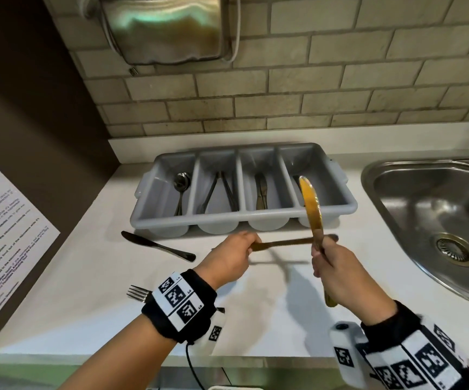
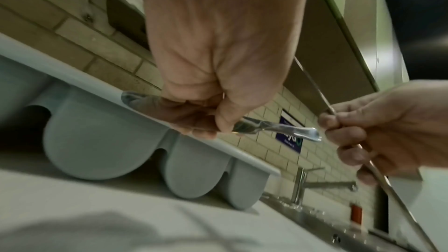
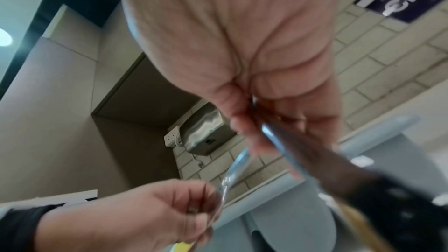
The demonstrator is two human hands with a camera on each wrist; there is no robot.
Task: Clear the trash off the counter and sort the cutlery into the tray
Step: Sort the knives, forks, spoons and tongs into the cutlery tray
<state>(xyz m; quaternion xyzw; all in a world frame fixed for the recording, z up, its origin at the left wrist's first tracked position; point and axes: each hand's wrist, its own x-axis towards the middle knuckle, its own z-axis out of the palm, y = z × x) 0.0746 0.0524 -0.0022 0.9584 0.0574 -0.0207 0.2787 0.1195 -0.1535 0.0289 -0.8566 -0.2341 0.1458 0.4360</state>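
Note:
My left hand [image 1: 244, 246] grips one end of a table knife [image 1: 286, 242], held level just above the counter in front of the grey four-compartment cutlery tray [image 1: 244, 216]. My right hand [image 1: 323, 257] grips a second knife [image 1: 310, 204] by its handle, blade pointing up over the tray's rightmost compartment. The two knives cross near my right hand. In the left wrist view the left hand [image 2: 206, 122] curls round its knife [image 2: 290, 130]. Another knife [image 1: 157, 246] lies on the counter to the left. A fork [image 1: 139, 293] lies partly hidden behind my left wrist.
The tray holds a spoon [image 1: 182, 182], forks [image 1: 222, 190] and a knife [image 1: 261, 192] in separate compartments. A steel sink [image 1: 424, 215] lies to the right. A printed notice [image 1: 2, 235] hangs on the left wall, and a metal dispenser [image 1: 165, 29] is mounted above.

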